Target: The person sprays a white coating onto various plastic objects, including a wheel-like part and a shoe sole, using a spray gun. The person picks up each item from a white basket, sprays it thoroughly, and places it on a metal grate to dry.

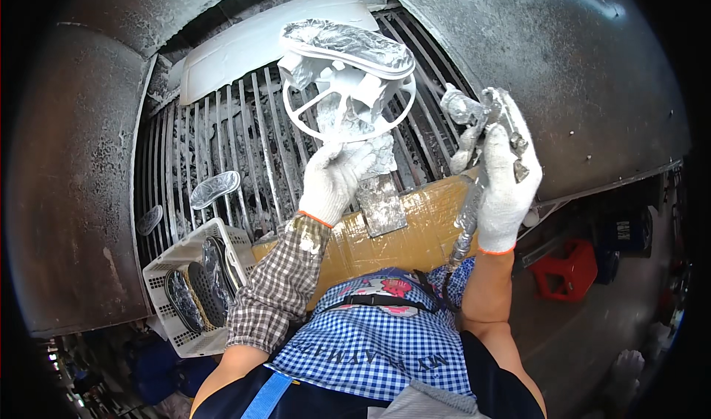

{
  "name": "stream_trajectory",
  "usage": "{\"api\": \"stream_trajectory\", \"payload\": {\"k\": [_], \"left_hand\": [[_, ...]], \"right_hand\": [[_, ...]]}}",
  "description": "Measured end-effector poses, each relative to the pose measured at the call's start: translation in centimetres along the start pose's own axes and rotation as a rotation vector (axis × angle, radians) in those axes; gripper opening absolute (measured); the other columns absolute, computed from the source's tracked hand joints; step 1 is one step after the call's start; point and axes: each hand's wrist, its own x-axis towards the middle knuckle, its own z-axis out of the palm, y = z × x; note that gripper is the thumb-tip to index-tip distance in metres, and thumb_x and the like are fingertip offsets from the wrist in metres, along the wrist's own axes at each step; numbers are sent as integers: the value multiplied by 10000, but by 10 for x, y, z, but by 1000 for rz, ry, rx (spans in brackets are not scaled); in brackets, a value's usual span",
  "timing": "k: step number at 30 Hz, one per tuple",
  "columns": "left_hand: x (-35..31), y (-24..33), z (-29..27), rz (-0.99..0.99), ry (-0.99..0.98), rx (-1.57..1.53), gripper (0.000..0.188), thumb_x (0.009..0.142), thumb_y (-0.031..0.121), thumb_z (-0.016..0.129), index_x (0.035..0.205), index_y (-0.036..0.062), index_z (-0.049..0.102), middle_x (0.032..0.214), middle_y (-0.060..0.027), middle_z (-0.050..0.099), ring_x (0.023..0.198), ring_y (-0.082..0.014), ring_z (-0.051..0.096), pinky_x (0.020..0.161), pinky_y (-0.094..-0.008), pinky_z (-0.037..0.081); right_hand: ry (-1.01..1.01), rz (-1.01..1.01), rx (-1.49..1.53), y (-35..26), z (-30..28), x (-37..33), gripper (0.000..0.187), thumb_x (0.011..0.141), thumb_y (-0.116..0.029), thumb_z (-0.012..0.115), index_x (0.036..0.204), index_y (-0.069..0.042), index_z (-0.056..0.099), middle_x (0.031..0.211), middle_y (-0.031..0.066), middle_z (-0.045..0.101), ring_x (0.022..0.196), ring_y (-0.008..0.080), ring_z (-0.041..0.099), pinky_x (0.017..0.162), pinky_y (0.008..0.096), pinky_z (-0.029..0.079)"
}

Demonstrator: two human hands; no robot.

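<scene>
A shoe sole with a white edge [370,65], its upper side covered in crinkled clear film, lies on blocks atop a white spoked wheel stand [295,115]. At the wheel's near rim is my left hand [329,178] in a white knit glove, its thumb and fingers closed about the rim. My right hand [507,171], also gloved, grips a coated metal spray gun [465,108] whose nozzle points left toward the sole. A faint mist shows between nozzle and sole. The gun's hose [466,223] hangs down beside my wrist. Part of the gun's handle is hidden by my fingers.
Metal bars [259,134] form a grate inside a stained metal booth [548,71]. Two film-covered soles [215,189] lie at left on the grate. A white basket [178,337] holds several more. Taped cardboard [437,215] covers the front edge; a red stool [566,271] stands right.
</scene>
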Motion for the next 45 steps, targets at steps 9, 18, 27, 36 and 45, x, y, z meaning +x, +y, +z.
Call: {"api": "stream_trajectory", "payload": {"k": [9, 18, 27, 36, 45], "left_hand": [[-8, 19, 8, 26, -8, -5, 509, 959, 118, 608, 1376, -156, 511, 1345, -341, 638, 1254, -464, 646, 1144, -598, 518], [-3, 45, -7, 87, -5, 24, 484, 953, 124, 604, 1344, -151, 523, 1355, -340, 622, 1263, -475, 640, 1098, -592, 547], [1, 77, -23, 162, 2, 55, 221, 947, 130, 643, 1069, -55, 656, 1381, -340, 612, 1296, -486, 620, 1053, -605, 567], [5, 75, -32, 139, 35, 69, 178, 929, 130, 654, 1025, -18, 672, 1342, -337, 644, 1240, -457, 658, 998, -570, 598], [-6, 29, -36, 65, 175, 74, 305, 983, 203, 661, 1227, 30, 606, 1203, -222, 658, 1067, -412, 687, 943, -561, 595]], "right_hand": [[-64, -38, -86, 1, -11, -15, 441, 1077, -49, 586, 1502, 59, 536, 1057, 89, 713, 786, 89, 641, 693, 246, 549], [-86, 45, 43, -5, -13, -18, 451, 1073, -38, 578, 1510, 62, 527, 1096, 112, 734, 793, 90, 643, 724, 244, 554], [-160, 60, 19, 0, -11, -19, 448, 1069, -61, 598, 1490, 81, 541, 1011, 89, 723, 780, 100, 652, 696, 240, 541], [-211, 117, 59, 25, 3, -1, 451, 1068, -65, 610, 1487, 90, 552, 1306, 145, 716, 1117, 136, 678, 963, 296, 554], [-182, 84, 53, 39, 14, 19, 424, 1073, -77, 614, 1461, 89, 574, 1184, 109, 729, 967, 118, 675, 857, 282, 562]]}}
